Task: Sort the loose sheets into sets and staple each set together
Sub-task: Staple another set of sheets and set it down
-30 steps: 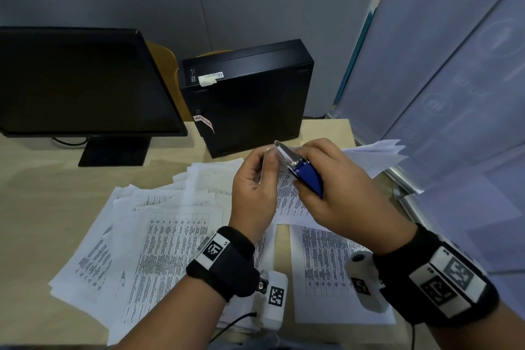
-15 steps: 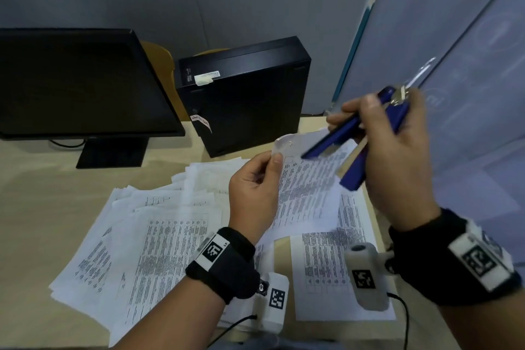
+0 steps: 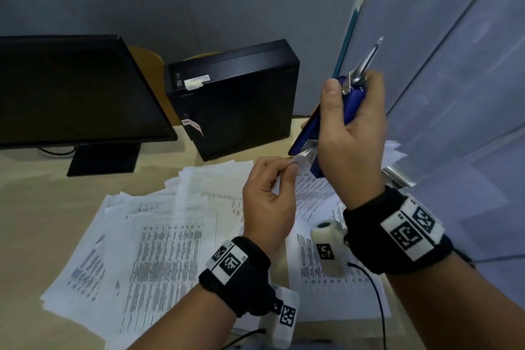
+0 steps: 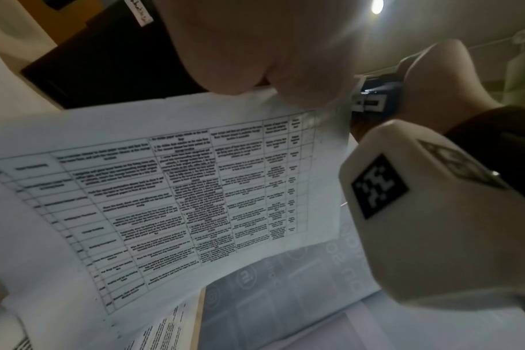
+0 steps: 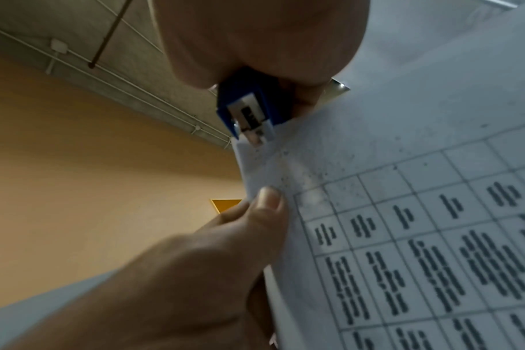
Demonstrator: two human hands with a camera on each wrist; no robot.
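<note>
My right hand [image 3: 350,133] grips a blue stapler [image 3: 349,102] upright above the desk, its metal arm swung open and pointing up. The stapler's mouth [image 5: 251,123] sits at the corner of a printed set of sheets [image 4: 171,189]. My left hand [image 3: 270,193] pinches that corner between thumb [image 5: 267,201] and forefinger, lifting the sheets off the desk. The paper's corner [image 3: 301,157] touches the stapler's lower end. A loose pile of printed sheets [image 3: 136,241] spreads over the desk under my left forearm. One more printed sheet [image 3: 315,287] lies flat near the desk's front right.
A black monitor [image 3: 71,91] stands at the back left and a black computer case [image 3: 235,99] at the back middle. A grey partition [image 3: 460,71] closes off the right side. The wooden desk [image 3: 37,207] shows bare at the left.
My right hand swung the stapler up, turned it upright and brought its mouth down to the paper corner. My left hand kept pinching the sheets and moved slightly right.
</note>
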